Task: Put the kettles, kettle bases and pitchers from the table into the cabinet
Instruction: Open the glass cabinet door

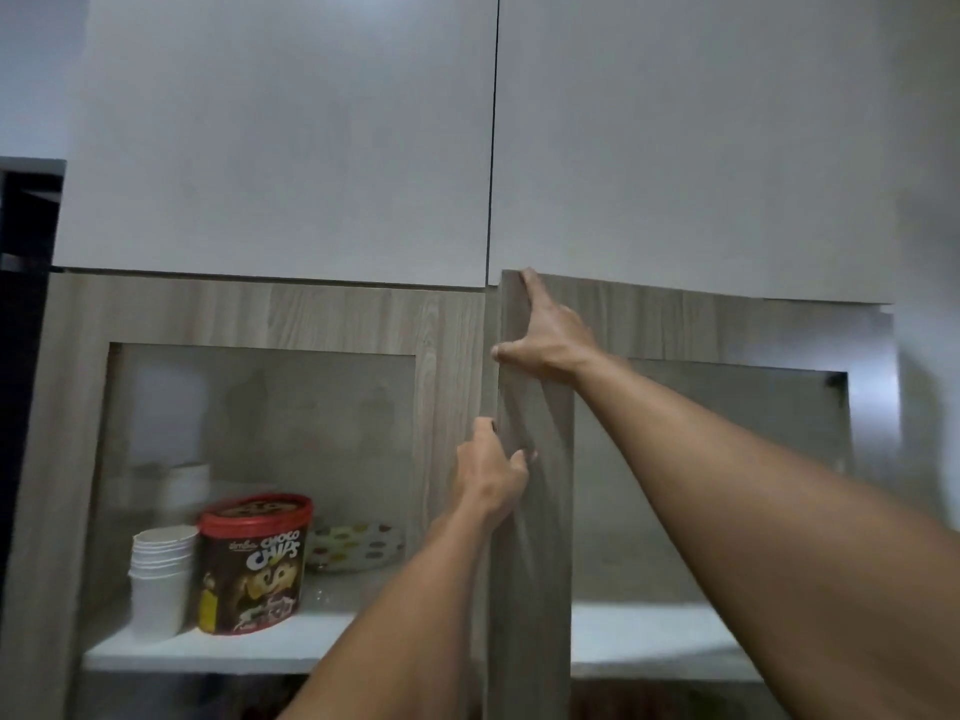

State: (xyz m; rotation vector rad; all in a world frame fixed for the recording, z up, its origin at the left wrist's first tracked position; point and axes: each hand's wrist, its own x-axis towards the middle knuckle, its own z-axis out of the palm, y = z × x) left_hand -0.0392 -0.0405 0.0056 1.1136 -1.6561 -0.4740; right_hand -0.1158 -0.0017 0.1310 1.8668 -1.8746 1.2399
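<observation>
A wood-grain cabinet with two glass-paned doors fills the view. The right door point(675, 324) stands slightly ajar at its inner edge. My right hand point(545, 335) lies flat on that door's upper inner corner, thumb hooked around the edge. Lower down, my left hand point(491, 472) touches the same inner edge, fingers curled at the gap between the doors. The left door point(260, 314) is closed. No kettle, kettle base or pitcher is in view.
Behind the left glass, a white shelf point(249, 652) holds a stack of paper cups point(158, 579), a red-lidded Choco Chips tub point(252, 563) and a dotted plate point(356, 545). White upper cabinet doors point(285, 137) sit above. A dark opening is at far left.
</observation>
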